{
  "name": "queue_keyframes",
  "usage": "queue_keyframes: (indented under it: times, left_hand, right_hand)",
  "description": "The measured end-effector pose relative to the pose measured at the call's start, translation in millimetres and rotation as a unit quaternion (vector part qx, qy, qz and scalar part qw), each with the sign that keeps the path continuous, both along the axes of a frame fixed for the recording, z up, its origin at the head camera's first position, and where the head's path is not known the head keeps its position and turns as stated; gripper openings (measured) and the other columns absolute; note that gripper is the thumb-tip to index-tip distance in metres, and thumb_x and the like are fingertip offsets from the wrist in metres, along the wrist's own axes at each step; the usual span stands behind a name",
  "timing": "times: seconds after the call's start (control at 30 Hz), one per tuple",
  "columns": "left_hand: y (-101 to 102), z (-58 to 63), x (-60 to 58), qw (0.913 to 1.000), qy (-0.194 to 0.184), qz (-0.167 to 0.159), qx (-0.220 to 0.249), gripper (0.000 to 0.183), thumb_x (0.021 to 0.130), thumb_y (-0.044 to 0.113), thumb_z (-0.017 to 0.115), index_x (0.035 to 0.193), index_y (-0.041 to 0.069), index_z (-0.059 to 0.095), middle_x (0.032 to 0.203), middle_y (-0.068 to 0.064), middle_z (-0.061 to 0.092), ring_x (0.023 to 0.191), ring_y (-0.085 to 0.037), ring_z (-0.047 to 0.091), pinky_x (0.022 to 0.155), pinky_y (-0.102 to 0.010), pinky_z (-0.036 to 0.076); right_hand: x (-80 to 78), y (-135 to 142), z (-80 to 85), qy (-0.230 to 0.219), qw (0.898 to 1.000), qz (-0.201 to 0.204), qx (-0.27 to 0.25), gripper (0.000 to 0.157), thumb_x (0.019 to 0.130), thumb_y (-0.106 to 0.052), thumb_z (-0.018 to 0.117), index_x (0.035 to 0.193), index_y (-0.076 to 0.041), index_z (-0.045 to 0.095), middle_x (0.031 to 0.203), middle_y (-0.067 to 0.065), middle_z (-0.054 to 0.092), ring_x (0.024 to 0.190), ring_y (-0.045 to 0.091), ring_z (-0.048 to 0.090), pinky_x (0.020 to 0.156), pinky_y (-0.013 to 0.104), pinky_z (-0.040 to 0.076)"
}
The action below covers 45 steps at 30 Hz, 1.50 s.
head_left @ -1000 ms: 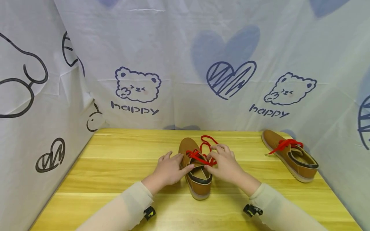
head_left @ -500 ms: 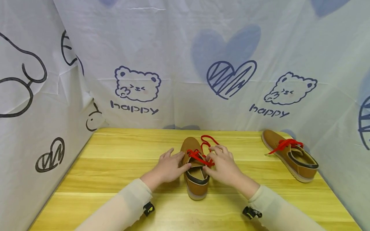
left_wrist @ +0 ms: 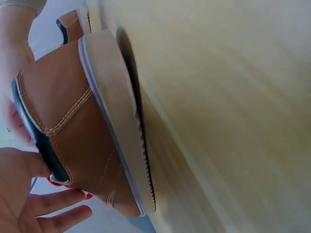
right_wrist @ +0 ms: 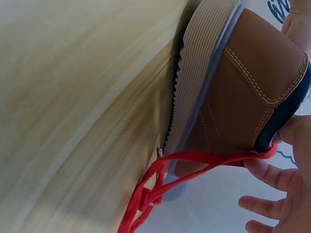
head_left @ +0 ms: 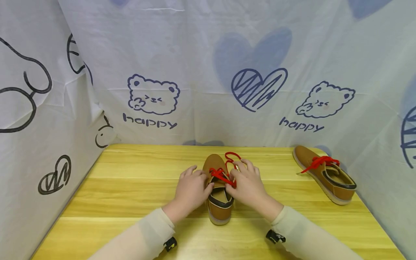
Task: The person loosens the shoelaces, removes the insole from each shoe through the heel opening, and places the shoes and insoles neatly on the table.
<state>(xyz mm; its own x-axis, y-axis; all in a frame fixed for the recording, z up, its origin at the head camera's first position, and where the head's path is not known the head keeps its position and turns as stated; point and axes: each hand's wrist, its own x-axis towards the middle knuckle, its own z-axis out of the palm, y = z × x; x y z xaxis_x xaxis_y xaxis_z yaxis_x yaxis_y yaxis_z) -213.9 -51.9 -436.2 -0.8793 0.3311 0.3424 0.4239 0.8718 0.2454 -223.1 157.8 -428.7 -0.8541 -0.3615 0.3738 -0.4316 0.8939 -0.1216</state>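
Observation:
A brown lace-up shoe (head_left: pixel 219 211) stands on the table, toe pointing away, its red shoelace (head_left: pixel 218 174) threaded through the eyelets. On its left side the left hand (head_left: pixel 191 187) holds the edge of the opening, thumb at the dark collar and fingers along the outside. At the right edge, the right hand (head_left: pixel 247 182) pinches the red lace by the collar between thumb and index finger; its other fingers are spread apart. In the right wrist view a loose length of lace (right_wrist: pixel 194 156) runs from these fingertips down to the table. The fingertips are partly hidden.
A matching brown shoe (head_left: pixel 341 191) with a tied red lace lies at the far right of the wooden table (head_left: pixel 130 198). Printed white cloth (head_left: pixel 195 72) hangs behind and along both sides. Part of the loose lace loops on the table (head_left: pixel 231 155) beyond the right hand.
The shoe's heel has swung slightly left, so the shoe points straighter ahead. The right hand has shifted a little left with it. The left hand's fingers have drawn in closer to the shoe.

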Motion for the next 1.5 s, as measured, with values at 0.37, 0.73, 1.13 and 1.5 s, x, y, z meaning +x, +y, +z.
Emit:
queue_keyframes:
  times: [0.37, 0.73, 1.13, 1.5]
  left_hand:
    - [-4.7, -5.2, 1.1, 0.9986, 0.051, 0.014, -0.004, 0.016, 0.088, 0.026, 0.073, 0.092, 0.011, 0.080, 0.105, -0.001, 0.075, 0.119, -0.034, 0.059, 0.101, -0.051, 0.045]
    - [-19.6, -5.6, 1.1, 0.9995, 0.007, 0.026, 0.018, 0.014, 0.088, 0.021, 0.070, 0.095, 0.013, 0.080, 0.108, 0.001, 0.075, 0.121, -0.033, 0.058, 0.101, -0.054, 0.045]
    - [-10.3, 1.8, -0.7, 0.9991, 0.029, 0.012, 0.029, 0.016, 0.088, 0.030, 0.075, 0.089, 0.015, 0.078, 0.103, 0.000, 0.075, 0.121, -0.034, 0.057, 0.103, -0.053, 0.042]
    - [4.9, 8.3, -5.1, 0.9948, 0.099, 0.024, 0.005, 0.022, 0.088, 0.035, 0.077, 0.086, 0.013, 0.076, 0.097, -0.002, 0.074, 0.118, -0.032, 0.059, 0.102, -0.050, 0.043]
  right_hand:
    - [2.1, 4.4, -1.0, -0.029, 0.999, -0.012, -0.017, 0.017, 0.079, -0.025, 0.071, 0.074, -0.021, 0.055, 0.135, 0.015, 0.059, 0.132, 0.041, 0.040, 0.098, 0.059, 0.038]
    - [-0.4, 22.9, -10.5, -0.091, 0.994, -0.017, -0.051, 0.010, 0.082, -0.025, 0.068, 0.085, -0.019, 0.060, 0.135, 0.013, 0.059, 0.132, 0.040, 0.040, 0.102, 0.061, 0.036]
    - [-2.0, 12.3, -0.4, -0.056, 0.996, -0.015, -0.070, 0.028, 0.080, -0.033, 0.078, 0.096, -0.018, 0.061, 0.136, 0.015, 0.057, 0.128, 0.037, 0.041, 0.101, 0.059, 0.037]
    - [-3.9, -1.1, 6.8, 0.042, 0.998, 0.002, -0.047, 0.024, 0.081, -0.025, 0.076, 0.071, -0.019, 0.055, 0.134, 0.016, 0.059, 0.130, 0.040, 0.041, 0.099, 0.059, 0.038]
